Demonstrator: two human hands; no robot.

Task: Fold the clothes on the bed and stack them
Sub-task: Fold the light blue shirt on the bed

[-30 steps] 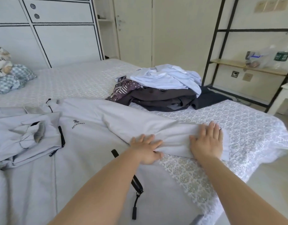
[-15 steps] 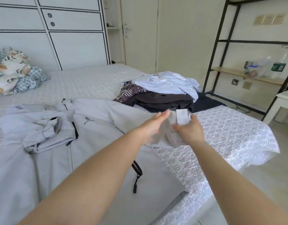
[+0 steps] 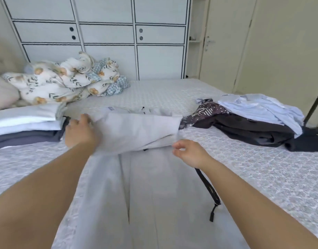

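Bed [image 3: 262,177], grey jacket [image 3: 145,186] beneath hands

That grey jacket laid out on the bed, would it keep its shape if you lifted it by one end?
Probably not. The grey jacket looks soft: its folded sleeve drapes and creases across the body, so it would likely sag. The fabric seems thin, so probably light. The black zipper hangs loose at the edge and would likely swing when the jacket is lifted.

Both forearms were bare to the frame edge, sleeveless; left hand [image 3: 79,133] and right hand [image 3: 189,152] wore nothing.
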